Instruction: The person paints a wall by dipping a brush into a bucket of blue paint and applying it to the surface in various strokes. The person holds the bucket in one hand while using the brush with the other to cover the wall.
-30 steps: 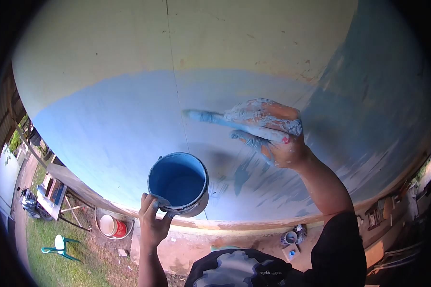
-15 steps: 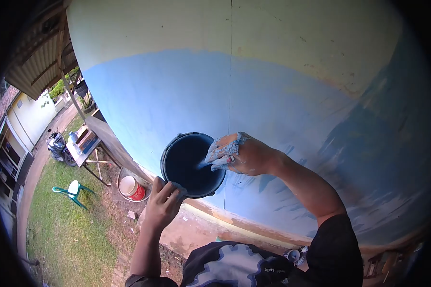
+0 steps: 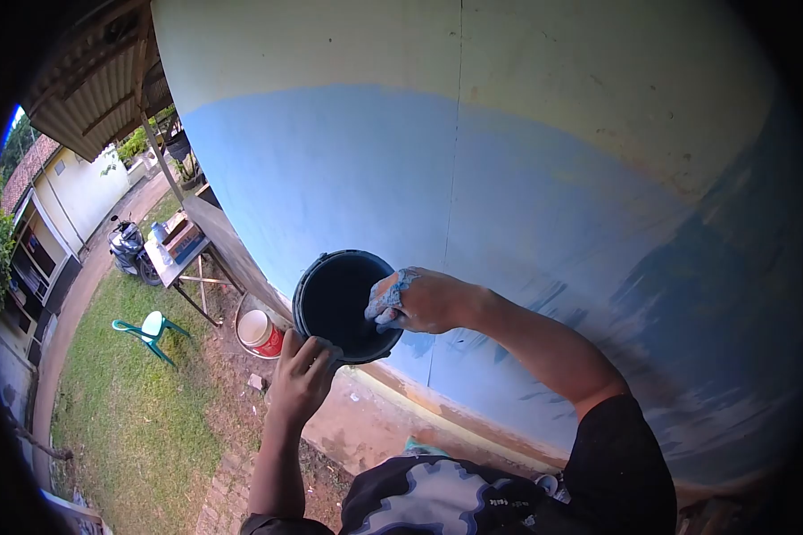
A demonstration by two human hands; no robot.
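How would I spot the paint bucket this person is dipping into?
Start at the big wall, blue below and cream above. In front of its lower edge, the left hand grips a round dark bucket by the rim, and the paint-smeared right hand reaches inside. The red-and-white tub sits on the ground; this one is held up.

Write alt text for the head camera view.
A person's left hand holds a dark paint bucket by its rim while the paint-smeared right hand dips into it, in front of a wall painted blue below and pale above. Far below lie grass, a green chair and a red-and-white pail.
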